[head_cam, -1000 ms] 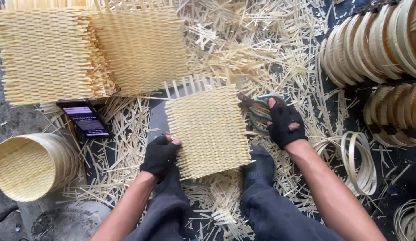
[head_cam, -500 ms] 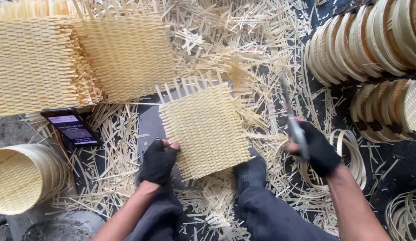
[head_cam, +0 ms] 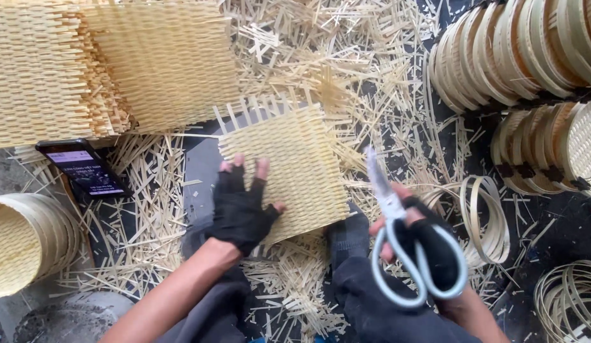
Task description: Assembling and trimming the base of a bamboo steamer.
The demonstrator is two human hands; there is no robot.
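A square woven bamboo mat (head_cam: 295, 159) lies on the dark floor between my knees, loose strip ends sticking out along its far edge. My left hand (head_cam: 241, 203), in a black fingerless glove, presses flat on the mat's near left corner. My right hand (head_cam: 422, 238), also gloved, holds a pair of scissors (head_cam: 403, 241) with pale blue-grey handles, the blades pointing up and away, just right of the mat and above my right knee.
Stacks of finished woven mats (head_cam: 86, 70) lie at the far left. A phone (head_cam: 83, 166) rests below them. A round woven basket (head_cam: 26, 244) sits at the left edge. Rows of bamboo hoops and rims (head_cam: 530, 57) fill the right side. Cut bamboo scraps (head_cam: 346, 57) litter the floor.
My right hand left the mat's right edge, swung right, and now comes back nearer with the scissors raised. My left hand slid from the mat's edge onto its surface.
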